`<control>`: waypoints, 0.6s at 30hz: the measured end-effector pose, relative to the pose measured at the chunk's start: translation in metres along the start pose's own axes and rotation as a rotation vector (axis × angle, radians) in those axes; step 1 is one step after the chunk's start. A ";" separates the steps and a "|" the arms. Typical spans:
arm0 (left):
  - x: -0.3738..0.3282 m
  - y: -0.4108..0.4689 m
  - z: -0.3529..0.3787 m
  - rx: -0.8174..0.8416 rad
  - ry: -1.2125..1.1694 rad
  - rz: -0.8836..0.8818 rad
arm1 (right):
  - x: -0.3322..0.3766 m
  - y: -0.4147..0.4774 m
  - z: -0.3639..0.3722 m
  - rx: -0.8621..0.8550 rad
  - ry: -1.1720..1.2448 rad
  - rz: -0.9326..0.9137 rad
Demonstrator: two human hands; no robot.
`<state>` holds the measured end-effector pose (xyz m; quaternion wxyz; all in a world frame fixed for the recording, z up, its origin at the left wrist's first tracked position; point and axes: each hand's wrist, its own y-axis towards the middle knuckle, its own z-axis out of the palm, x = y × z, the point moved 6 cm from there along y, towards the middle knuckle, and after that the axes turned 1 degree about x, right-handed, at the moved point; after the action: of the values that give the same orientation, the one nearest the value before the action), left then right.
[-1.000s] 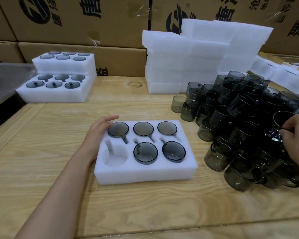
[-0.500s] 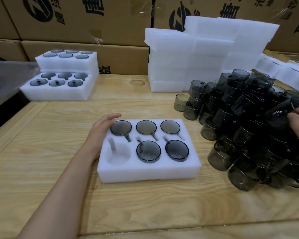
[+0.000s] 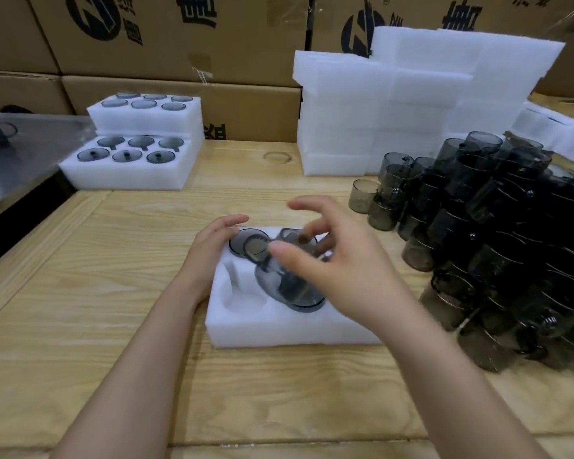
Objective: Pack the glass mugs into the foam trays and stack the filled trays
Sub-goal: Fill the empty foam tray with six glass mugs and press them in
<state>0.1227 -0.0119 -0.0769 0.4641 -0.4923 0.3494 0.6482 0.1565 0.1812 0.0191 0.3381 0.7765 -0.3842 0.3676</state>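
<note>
I had the foam tray point(image 3: 279, 329) at the centre of the wooden table point(image 3: 96, 293), its long axis running 9 to 3 o'clock. The left hand point(image 3: 212, 250) rested on the tray's far-left corner at about 10 o'clock, fingers nearly straight and lying flat on the foam. The right hand point(image 3: 338, 273) came in from 4 o'clock and held a glass mug point(image 3: 269, 263) over the tray's middle, thumb and curled fingers pinching it, forefinger lifted clear. The mug was tilted, its long axis lying roughly 11 to 5 o'clock with one round end facing 11; blur kept me from telling mouth from base. The empty pocket point(image 3: 242, 301) sat at the tray's near-left, its handle slot pointing to 12.

Two filled trays point(image 3: 130, 170) stood stacked at 10 o'clock, the upper set back. A stack of blank foam point(image 3: 378, 111) stood at 1 o'clock, the mug pile point(image 3: 494, 246) at 3, cardboard boxes point(image 3: 179, 44) behind.
</note>
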 end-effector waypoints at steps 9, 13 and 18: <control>0.001 -0.002 0.000 0.010 0.050 -0.026 | -0.003 0.030 0.048 0.056 -0.175 0.115; 0.001 0.001 -0.001 -0.012 0.111 -0.020 | 0.006 0.034 0.062 0.039 -0.419 0.085; 0.001 -0.001 -0.001 0.019 0.179 -0.012 | 0.018 0.029 0.091 -0.092 -0.822 -0.101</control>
<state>0.1237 -0.0121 -0.0781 0.4396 -0.5460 0.3925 0.5954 0.1682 0.0872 -0.0046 0.2085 0.8606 -0.4646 -0.0075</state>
